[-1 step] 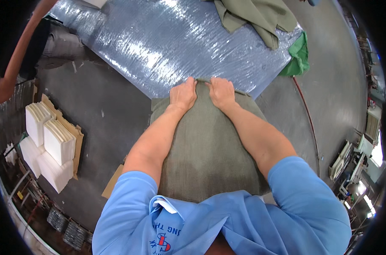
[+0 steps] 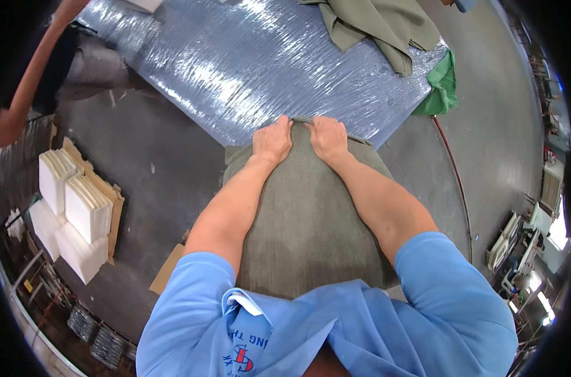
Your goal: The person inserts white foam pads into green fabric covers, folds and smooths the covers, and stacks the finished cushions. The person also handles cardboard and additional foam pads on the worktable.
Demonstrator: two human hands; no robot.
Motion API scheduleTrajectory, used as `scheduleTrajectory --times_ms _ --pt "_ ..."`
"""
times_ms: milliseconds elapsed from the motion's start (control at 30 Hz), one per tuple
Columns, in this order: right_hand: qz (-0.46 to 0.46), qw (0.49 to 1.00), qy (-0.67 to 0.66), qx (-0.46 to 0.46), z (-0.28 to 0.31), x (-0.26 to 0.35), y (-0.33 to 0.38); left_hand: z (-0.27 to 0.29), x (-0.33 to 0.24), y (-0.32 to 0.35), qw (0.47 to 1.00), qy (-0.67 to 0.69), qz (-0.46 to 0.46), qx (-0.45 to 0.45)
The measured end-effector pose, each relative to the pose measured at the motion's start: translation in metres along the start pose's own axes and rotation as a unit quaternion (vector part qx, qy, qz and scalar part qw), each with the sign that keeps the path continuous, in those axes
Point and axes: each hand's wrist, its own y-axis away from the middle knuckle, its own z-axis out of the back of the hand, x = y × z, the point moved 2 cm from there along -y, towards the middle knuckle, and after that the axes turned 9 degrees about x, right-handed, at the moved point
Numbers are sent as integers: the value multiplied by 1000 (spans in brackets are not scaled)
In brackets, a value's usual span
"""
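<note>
Both hands grip the far edge of a grey-green cloth (image 2: 310, 213), which spreads toward my body between my forearms. My left hand (image 2: 273, 141) is closed on the edge, fingers curled over it. Close beside it on the right, my right hand (image 2: 327, 137) grips the same edge, with a short raised fold of cloth between the two. They are at the near corner of a table wrapped in shiny clear plastic (image 2: 235, 69). What lies under the cloth is hidden.
Olive fabric (image 2: 392, 28) lies crumpled on the table's far right. Green cloth (image 2: 444, 85) hangs at its right corner, above a red hose (image 2: 454, 160) on the floor. White foam blocks (image 2: 87, 207) stand on cardboard at left. Another person's arm (image 2: 37, 69) shows at upper left.
The other person's arm at upper left has shifted slightly. My hands keep their hold on the cloth's edge.
</note>
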Motion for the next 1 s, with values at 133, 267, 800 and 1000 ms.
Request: scheduleTrajectory --times_ms 133,267,800,1000 --pt "26 999 -5 21 6 -4 -4 10 -3 4 999 -34 -25 -31" --pt "108 991 12 72 25 -41 4 36 16 8 982 -114 -91 117" --pt "-18 993 7 119 35 -36 5 41 23 26 994 -89 -12 65" --pt "49 968 -170 180 191 -70 126 149 28 164 976 141 -4 164"
